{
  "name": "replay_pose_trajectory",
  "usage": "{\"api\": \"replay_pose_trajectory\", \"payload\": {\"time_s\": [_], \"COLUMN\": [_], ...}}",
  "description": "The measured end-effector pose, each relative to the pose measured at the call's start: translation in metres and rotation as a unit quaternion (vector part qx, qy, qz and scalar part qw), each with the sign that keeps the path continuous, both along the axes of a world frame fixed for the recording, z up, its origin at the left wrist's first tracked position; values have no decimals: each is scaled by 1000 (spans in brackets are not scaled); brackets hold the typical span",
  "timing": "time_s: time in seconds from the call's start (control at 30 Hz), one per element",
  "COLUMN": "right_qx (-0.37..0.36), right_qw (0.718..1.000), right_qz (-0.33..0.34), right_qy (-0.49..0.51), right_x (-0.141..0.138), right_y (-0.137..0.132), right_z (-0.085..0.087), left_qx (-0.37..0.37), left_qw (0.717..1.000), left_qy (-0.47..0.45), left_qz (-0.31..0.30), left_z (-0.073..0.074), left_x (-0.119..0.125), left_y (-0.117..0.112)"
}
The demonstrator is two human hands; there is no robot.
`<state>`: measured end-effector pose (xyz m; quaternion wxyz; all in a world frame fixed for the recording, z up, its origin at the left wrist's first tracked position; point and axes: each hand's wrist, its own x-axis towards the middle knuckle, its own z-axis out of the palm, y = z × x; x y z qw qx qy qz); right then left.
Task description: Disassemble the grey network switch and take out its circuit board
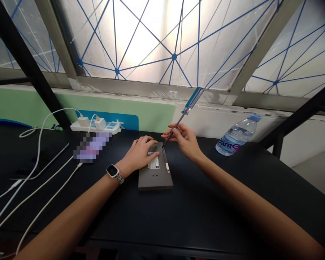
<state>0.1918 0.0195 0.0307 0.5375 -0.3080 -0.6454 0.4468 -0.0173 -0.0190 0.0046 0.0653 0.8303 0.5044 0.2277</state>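
Note:
A flat grey device [155, 175] with a white label lies on the black table [195, 209]. My left hand [139, 152] rests flat on its far end, fingers spread, pressing it down; a watch is on that wrist. My right hand [184, 139] pinches the metal shaft of a screwdriver [189, 105] with a clear blue handle. The tool tilts up and to the right, and its tip touches the device's far right corner.
A water bottle [237, 136] lies on its side at the right. A white power strip [96, 125] with chargers sits at the back left, its white cables [38, 187] trailing across the table's left side. Black frame bars [27, 61] rise on both sides.

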Motion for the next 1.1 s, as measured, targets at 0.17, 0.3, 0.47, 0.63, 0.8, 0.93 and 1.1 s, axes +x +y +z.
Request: {"api": "replay_pose_trajectory", "payload": {"time_s": [0.17,0.3,0.47,0.63,0.8,0.93,1.1], "right_qx": [-6,-13,-26,-34,-36,-24,-7], "right_qw": [1000,1000,999,999,999,999,999], "right_qz": [-11,-8,1,-1,-1,-10,-20], "right_qy": [5,18,38,41,40,36,27], "right_x": [1,0,-2,-3,-4,-5,-6], "right_y": [1,-1,-3,-3,-4,-6,-8], "right_z": [0,1,0,-3,-4,-4,-4], "left_qx": [30,27,10,4,0,3,11], "left_qw": [999,997,996,997,995,994,993], "left_qy": [-31,-60,-79,-78,-99,-111,-119], "left_qz": [-29,-36,-27,-23,-21,-7,0], "left_z": [4,7,8,9,9,7,7], "left_x": [3,4,6,7,7,7,5], "left_y": [-1,-2,-3,-3,-3,-1,0]}}
